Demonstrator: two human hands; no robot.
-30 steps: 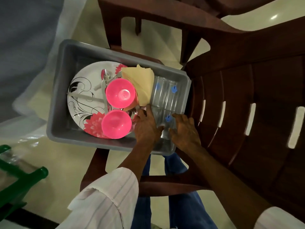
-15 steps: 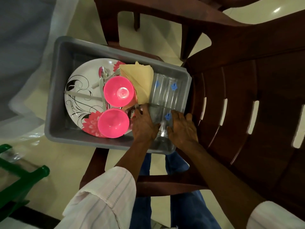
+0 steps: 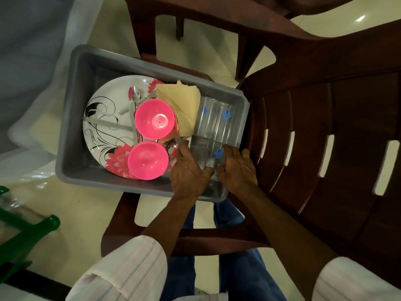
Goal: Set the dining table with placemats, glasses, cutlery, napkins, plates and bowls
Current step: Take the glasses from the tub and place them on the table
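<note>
Left hand (image 3: 191, 173) curled round glass (image 3: 198, 155), right hand (image 3: 237, 168) flat beside it; slippery, liable to knock neighbouring glasses (image 3: 217, 120).

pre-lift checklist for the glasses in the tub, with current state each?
1. Hands at near glasses: left hand and right hand flank them, ok.
2. Grip closed: cannot tell, fingers hidden.
3. Hands off far glasses: ok.
4. Contact with spoons beside left hand: cannot tell.
5. Space above glasses open: ok.
6. Seating of gray tub on chair: cannot tell, underside hidden.
</note>
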